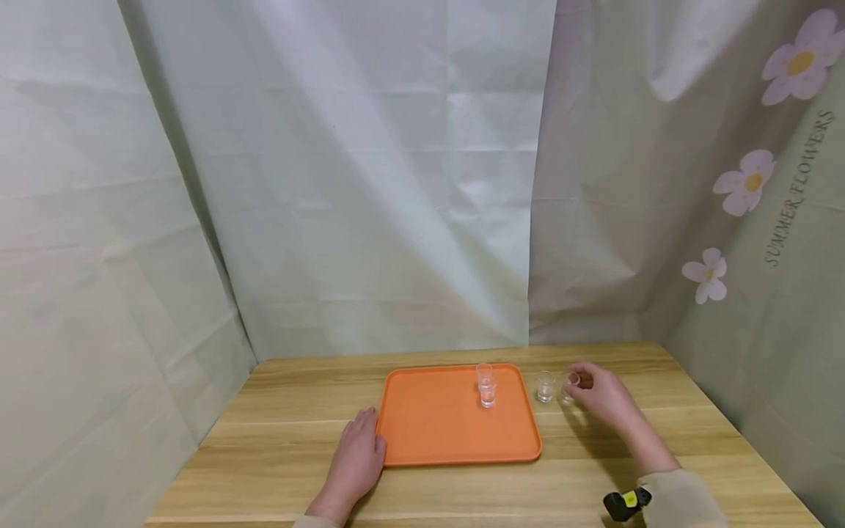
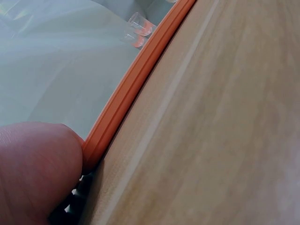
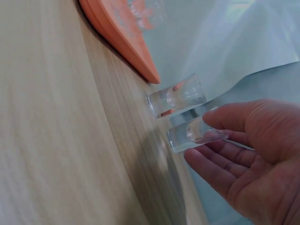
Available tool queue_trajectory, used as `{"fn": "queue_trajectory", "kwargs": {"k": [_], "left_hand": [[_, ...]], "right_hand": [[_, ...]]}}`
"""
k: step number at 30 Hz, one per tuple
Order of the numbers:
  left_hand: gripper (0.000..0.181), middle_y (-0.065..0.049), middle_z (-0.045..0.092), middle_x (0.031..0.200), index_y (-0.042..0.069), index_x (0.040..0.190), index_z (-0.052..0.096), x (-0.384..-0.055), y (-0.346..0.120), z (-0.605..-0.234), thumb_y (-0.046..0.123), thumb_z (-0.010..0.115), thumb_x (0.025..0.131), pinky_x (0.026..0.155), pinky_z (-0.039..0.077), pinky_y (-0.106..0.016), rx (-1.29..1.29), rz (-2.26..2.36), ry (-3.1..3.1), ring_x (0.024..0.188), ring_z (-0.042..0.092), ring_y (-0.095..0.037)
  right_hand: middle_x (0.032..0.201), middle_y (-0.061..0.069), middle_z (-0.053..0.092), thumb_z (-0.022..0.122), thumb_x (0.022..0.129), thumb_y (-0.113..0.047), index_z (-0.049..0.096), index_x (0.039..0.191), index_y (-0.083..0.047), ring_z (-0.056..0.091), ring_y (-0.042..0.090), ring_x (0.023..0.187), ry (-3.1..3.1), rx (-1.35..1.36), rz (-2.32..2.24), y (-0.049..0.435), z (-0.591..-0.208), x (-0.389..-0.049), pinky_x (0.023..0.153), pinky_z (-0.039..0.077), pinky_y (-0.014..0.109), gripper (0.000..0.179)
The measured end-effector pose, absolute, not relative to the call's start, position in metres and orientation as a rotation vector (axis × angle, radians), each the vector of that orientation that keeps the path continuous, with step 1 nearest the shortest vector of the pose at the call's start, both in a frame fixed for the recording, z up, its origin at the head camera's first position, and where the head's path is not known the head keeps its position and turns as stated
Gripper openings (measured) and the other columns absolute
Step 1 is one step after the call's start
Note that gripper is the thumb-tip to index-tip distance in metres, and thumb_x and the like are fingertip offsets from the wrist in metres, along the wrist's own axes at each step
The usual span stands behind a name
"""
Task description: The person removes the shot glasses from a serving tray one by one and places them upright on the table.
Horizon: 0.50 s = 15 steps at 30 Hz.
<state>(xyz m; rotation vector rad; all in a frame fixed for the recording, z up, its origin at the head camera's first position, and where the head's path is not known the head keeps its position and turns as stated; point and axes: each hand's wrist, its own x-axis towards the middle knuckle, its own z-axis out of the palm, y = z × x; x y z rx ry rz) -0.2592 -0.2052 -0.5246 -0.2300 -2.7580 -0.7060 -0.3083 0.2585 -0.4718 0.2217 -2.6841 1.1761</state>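
Observation:
My right hand [image 1: 597, 392] has its thumb and fingers around a clear shot glass [image 3: 194, 132], the thumb at its rim. That glass stands upright at the tabletop, right of the orange tray [image 1: 436, 433]. Just left of it, between hand and tray, is a second shot glass [image 1: 545, 386]. Two more glasses stand on the tray near its back right corner, a front one [image 1: 488, 396] overlapping a rear one [image 1: 484, 372]. My left hand [image 1: 356, 455] lies with extended fingers along the tray's left edge; its thumb touches the tray rim [image 2: 117, 105] in the left wrist view.
The wooden table [image 1: 284, 418] reaches back to a pale hanging sheet [image 1: 370, 220]. More sheeting encloses both sides, with printed flowers [image 1: 746, 182] on the right. A black device with a yellow label [image 1: 628, 502] is on the right wrist.

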Motion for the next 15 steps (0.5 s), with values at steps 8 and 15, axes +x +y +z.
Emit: {"fn": "queue_trajectory", "kwargs": {"k": [8,15], "left_hand": [[0.047,-0.034,0.056,0.155,-0.018,0.145,0.058,-0.2588,-0.2048,-0.5245,0.003,0.059,0.104,0.127,0.034,-0.066,-0.225,-0.710,-2.758,0.150,0.048,-0.052],[0.046,-0.034,0.056,0.154,-0.017,0.145,0.058,-0.2586,-0.2048,-0.5242,0.003,0.059,0.104,0.128,0.033,-0.066,-0.232,-0.707,-2.757,0.150,0.048,-0.052]], "right_hand": [[0.114,0.016,0.074,0.079,0.102,-0.011,0.065,0.136,0.012,0.073,0.037,0.110,-2.696,0.213,1.168,0.2584,-0.4754,-0.3099,0.092,0.061,0.052,0.044],[0.114,0.017,0.074,0.078,0.101,-0.011,0.065,0.136,0.013,0.073,0.040,0.111,-2.687,0.215,1.171,0.2571,-0.4781,-0.3114,0.095,0.061,0.056,0.044]]}}
